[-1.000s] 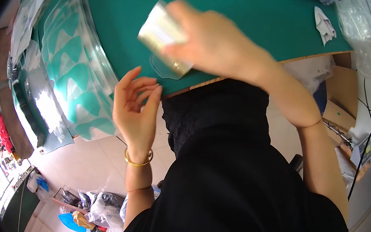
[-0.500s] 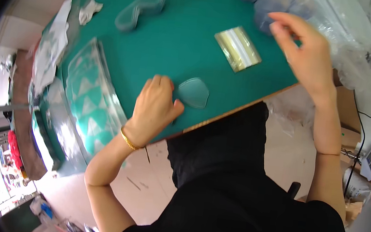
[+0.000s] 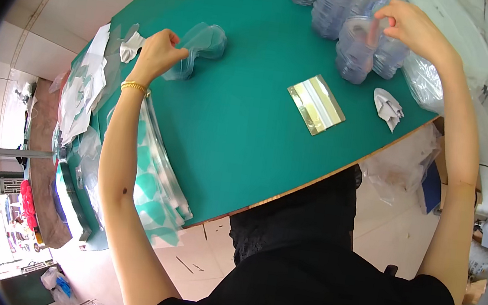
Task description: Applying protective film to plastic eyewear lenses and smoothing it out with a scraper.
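My left hand (image 3: 159, 55) is raised over the far left of the green table, its fingers drawn together at the left edge of a small stack of clear, two-lobed plastic sheets (image 3: 209, 41). Whatever lies between those fingertips is too small to make out. My right hand (image 3: 414, 28) reaches to the far right, among tall stacks of clear plastic pieces (image 3: 353, 59). Its thumb and a finger pinch the upper edge of a clear plastic piece (image 3: 359, 29); one finger shows through the plastic. Nearer me lies a grey cloth (image 3: 388, 109).
A flat, yellowish packet with a pale stripe (image 3: 317, 105) lies on the green table (image 3: 238, 146). Clear film sheets (image 3: 157, 166) cover the left edge, with white scraps (image 3: 85, 84) beyond. A crumpled white cloth (image 3: 130, 47) sits close to my left hand. Plastic bags (image 3: 423, 83) crowd the right.
My left hand has moved away from the near edge to the two-lobed stack. The single clear piece beside it no longer shows there. My right hand has gone farther out over the stacks, uncovering the grey cloth.
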Tool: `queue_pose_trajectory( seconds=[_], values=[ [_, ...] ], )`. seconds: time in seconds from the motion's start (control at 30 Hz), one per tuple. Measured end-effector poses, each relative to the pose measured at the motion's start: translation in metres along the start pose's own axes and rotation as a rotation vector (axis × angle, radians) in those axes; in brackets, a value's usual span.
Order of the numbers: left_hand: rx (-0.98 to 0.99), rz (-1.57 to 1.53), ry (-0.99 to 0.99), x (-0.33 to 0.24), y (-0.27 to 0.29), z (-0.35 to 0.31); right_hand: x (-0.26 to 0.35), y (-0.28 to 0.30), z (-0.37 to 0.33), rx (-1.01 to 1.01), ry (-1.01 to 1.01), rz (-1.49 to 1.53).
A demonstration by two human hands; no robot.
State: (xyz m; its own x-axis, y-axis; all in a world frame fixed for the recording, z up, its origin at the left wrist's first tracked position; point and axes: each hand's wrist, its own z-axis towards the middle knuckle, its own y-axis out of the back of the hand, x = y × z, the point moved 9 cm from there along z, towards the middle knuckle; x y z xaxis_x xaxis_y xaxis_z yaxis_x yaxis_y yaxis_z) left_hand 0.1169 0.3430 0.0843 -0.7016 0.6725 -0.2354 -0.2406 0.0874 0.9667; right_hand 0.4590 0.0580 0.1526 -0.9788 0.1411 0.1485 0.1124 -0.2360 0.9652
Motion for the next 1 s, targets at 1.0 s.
queue_pose_trajectory(
  seconds=[1.0],
  values=[
    [-0.116,-0.326,0.185,-0.093,-0.067,-0.309,0.076,-0.101,-0.134,-0.216,-0.210,0.249]
  ],
)
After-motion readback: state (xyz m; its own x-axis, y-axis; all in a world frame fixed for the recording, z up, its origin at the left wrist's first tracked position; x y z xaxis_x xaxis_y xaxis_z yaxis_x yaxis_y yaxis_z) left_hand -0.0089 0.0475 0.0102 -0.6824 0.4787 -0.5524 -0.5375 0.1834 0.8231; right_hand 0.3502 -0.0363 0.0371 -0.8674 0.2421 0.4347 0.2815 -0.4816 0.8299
